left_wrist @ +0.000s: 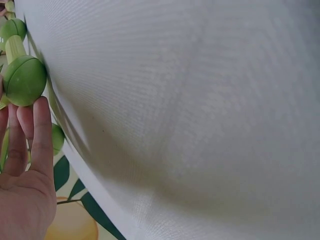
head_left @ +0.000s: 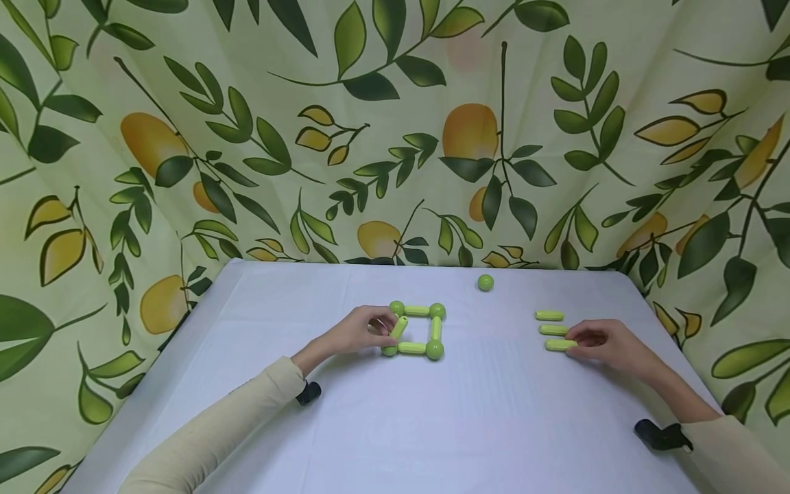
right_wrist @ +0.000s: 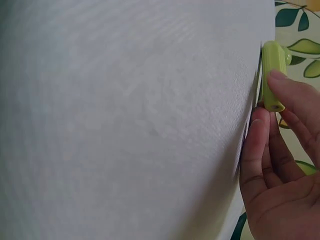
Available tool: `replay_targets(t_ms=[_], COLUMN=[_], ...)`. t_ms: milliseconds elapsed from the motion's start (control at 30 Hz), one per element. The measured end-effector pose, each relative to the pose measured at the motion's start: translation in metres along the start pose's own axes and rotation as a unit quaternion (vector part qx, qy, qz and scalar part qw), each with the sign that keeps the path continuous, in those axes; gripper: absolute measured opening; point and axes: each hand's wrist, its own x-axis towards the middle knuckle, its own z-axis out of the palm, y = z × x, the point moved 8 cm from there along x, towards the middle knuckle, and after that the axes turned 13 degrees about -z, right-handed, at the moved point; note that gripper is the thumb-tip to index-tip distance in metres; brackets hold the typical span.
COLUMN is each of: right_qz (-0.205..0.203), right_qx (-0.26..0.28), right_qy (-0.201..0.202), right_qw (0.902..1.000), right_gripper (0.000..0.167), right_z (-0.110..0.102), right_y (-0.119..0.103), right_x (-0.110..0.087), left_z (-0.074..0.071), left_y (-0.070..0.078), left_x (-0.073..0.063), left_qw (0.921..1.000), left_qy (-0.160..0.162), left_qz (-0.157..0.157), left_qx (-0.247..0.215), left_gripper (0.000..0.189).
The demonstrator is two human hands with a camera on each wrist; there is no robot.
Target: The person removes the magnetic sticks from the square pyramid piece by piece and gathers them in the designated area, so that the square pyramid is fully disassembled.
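Observation:
Toward the middle of the table, my left hand [head_left: 364, 329] holds the left side of a square of green building rods [head_left: 411, 348] and balls [head_left: 435, 350]. One rod [head_left: 400, 326] on that side slants up from the near left corner. In the left wrist view, fingertips touch a green ball [left_wrist: 25, 80]; the thumb is mostly out of frame. At the right, my right hand [head_left: 607, 346] pinches the end of the nearest loose rod [head_left: 558, 345], its thumb laid on the rod [right_wrist: 273, 75] in the right wrist view. Two more rods [head_left: 549, 315] lie just beyond it.
A single green ball [head_left: 485, 283] sits near the far edge of the white-covered table [head_left: 494, 425]. Behind the table and at both sides hangs a leaf-and-fruit patterned curtain [head_left: 395, 165]. Black wrist devices [head_left: 660, 436] show under both forearms.

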Motion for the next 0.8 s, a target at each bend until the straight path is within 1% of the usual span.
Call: replay_targets(t_ms=[167,300,433,567,800], right_qz=[0.013,0.018,0.003,-0.009,0.013], right_qx=[-0.015,-0.019,-0.012,-0.003,0.003], right_qy=[0.001,0.004,0.008,0.007,-0.013], right_qw=[0.9998,0.9997,0.9999,0.9999,0.9998], right_gripper=[0.021,0.021,0.021,0.021,0.022], right_z=[0.0012,0.0015,0.0021,0.0022,0.0023], right_y=[0.0026,0.0029,0.0009,-0.0016,0.0003], right_x=[0.0001,0.0006,0.0013,0.0016,0.0006], left_z=[-0.0006,-0.0014,-0.002,-0.0018,-0.0006], left_y=[0.0015,0.0037,0.0044,0.003,0.0007], left_x=[-0.0001,-0.0011,-0.0016,-0.001,-0.0006], left_qw=[1.0,1.0,0.9999,1.0,1.0], left_qy=[-0.001,-0.002,-0.002,-0.003,-0.004], left_qz=[-0.005,0.001,0.01,0.005,-0.001], left_qx=[0.0,-0.002,-0.004,-0.007,-0.004], left_gripper=[0.026,0.026,0.027,0.027,0.026])
